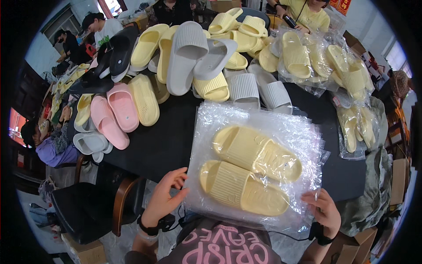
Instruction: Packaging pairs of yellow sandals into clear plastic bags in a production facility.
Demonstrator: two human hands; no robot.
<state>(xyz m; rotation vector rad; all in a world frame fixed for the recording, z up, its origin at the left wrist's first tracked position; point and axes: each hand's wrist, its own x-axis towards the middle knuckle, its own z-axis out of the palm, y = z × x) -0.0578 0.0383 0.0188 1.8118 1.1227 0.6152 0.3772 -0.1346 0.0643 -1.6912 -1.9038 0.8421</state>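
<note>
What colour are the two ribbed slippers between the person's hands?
Pale yellow; the ribbed slippers show best in the head view.

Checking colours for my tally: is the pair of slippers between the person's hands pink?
No, that slipper pair is pale yellow; the pink slippers sit farther left.

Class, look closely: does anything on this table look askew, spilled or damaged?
Nothing looks spilled or damaged, but a grey slipper lies askew over jumbled yellow slippers, and the bags between the left hand and right hand are stacked unevenly, their right edges fanning out.
</note>
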